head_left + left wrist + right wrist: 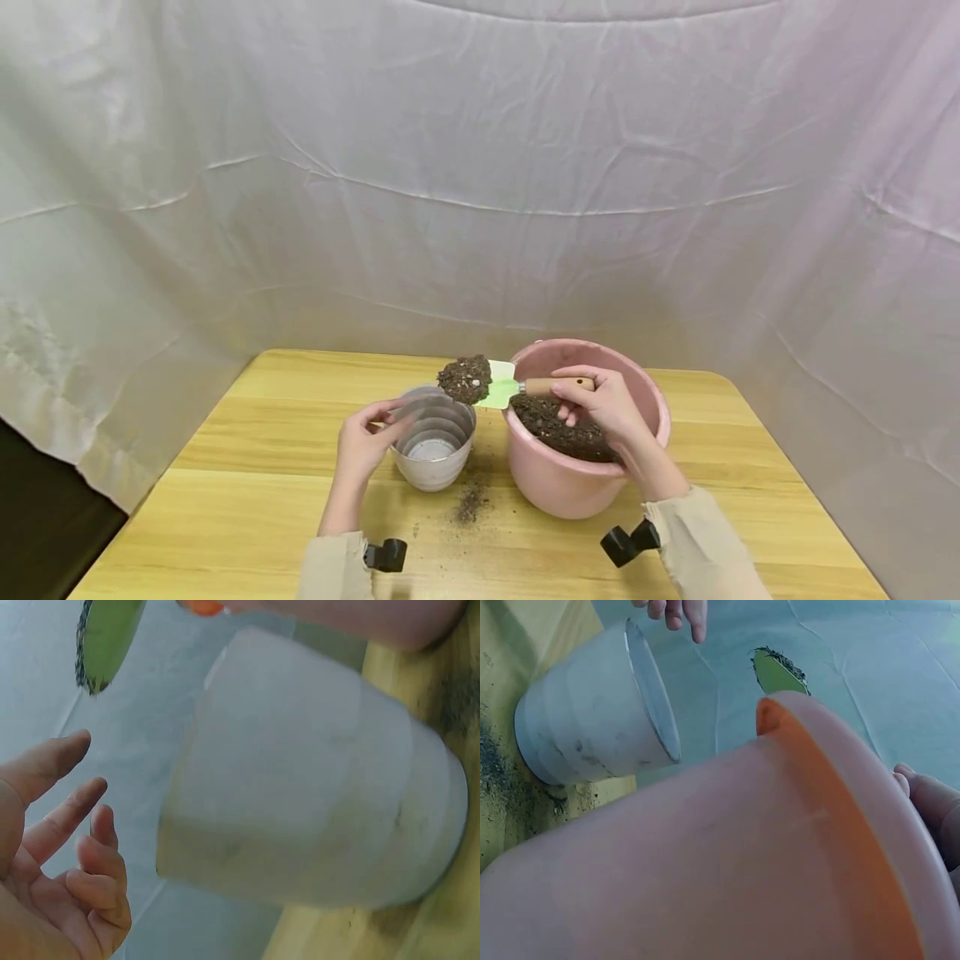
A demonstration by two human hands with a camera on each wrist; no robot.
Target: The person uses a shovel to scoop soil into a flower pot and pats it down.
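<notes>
White cloth backdrop (480,167) drapes behind & round a wooden table (247,433). On the table, right of centre, stands a pink bucket (570,483), about half full of dark soil (558,429). Just left of it, apart by a narrow gap, sits a pale ribbed pot (435,462), upright; head view shows its inside w/ no soil that I can see. Some spilled soil crumbs (470,504) lie on the wood in front, between the two.

Step in hand, as I judge it: carrying a scoop from bucket to pot. Right hand (603,404) has fingers curled round the wooden handle of a green trowel (501,387); blade is loaded w/ a heap of soil (465,377) and hangs over the pot's far rim, roughly level. Left hand (363,442) is at the pot's left side, fingers relaxed & spread; fingertips near the rim, but can't tell if they touch. Wrist view shows a gap between palm and pot wall.

Next move prob. calls for tipping the blade over the pot mouth, keeping the load central so less falls on the table.
</notes>
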